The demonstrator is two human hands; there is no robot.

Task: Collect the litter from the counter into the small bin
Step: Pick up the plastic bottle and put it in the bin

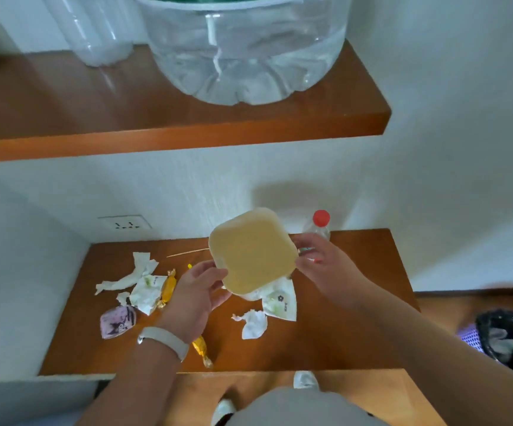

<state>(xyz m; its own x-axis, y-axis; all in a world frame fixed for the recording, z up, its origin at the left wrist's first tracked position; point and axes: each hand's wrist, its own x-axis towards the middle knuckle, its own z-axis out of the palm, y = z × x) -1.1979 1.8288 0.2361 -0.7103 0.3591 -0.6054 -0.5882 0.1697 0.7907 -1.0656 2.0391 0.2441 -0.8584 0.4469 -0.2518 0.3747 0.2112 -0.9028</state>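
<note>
A small beige square bin (pixel 253 250) is held tilted above the wooden counter (pixel 341 333), its underside facing me. My left hand (pixel 196 296) grips its lower left edge. My right hand (pixel 325 265) holds its right edge. On the counter lie torn white tissues (pixel 132 275), a crumpled tissue (pixel 253 324), a printed white wrapper (pixel 279 302) partly under the bin, two gold candy wrappers (pixel 168 287) (pixel 201 348), a purple wrapper (pixel 117 321) and a thin wooden skewer (pixel 187 253).
A clear bottle with a red cap (pixel 319 224) stands at the back of the counter behind my right hand. A wooden shelf (pixel 187 139) above carries a large clear water jug (pixel 242 50). A black-bagged basket (pixel 507 336) sits on the floor at right. A wall socket (pixel 124 224) is back left.
</note>
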